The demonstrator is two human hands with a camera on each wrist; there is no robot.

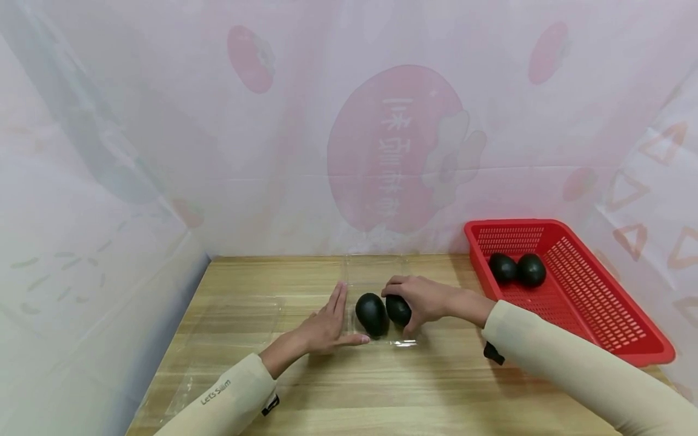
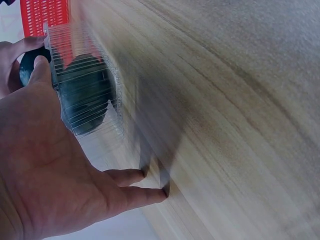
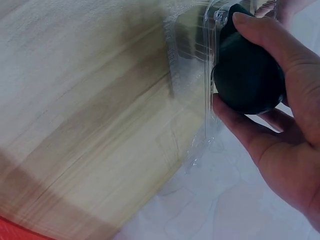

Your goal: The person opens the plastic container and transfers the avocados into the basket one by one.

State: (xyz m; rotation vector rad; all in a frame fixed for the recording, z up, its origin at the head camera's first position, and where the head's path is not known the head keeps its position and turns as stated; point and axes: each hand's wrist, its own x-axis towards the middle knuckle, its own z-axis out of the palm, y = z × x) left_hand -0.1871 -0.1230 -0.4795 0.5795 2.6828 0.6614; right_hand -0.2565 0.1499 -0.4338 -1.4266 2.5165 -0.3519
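My right hand (image 1: 425,298) grips a dark, smooth avocado (image 3: 248,75) between thumb and fingers, at the right side of a clear plastic clamshell box (image 1: 405,343). Another avocado (image 1: 372,315) sits in the box's left half, seen through the ribbed wall in the left wrist view. The box's lid (image 1: 376,269) lies folded back behind it. Along the box's left side rests my left hand (image 1: 325,324), its fingers straight and its thumb against the front left corner. Whether the gripped avocado touches the box's bottom is hidden.
A red perforated basket (image 1: 600,272) stands at the right, with two avocados (image 1: 517,269) near its far left corner. More clear plastic boxes (image 1: 234,321) lie on the left of the wooden table (image 1: 382,393). A printed curtain (image 1: 294,200) hangs behind.
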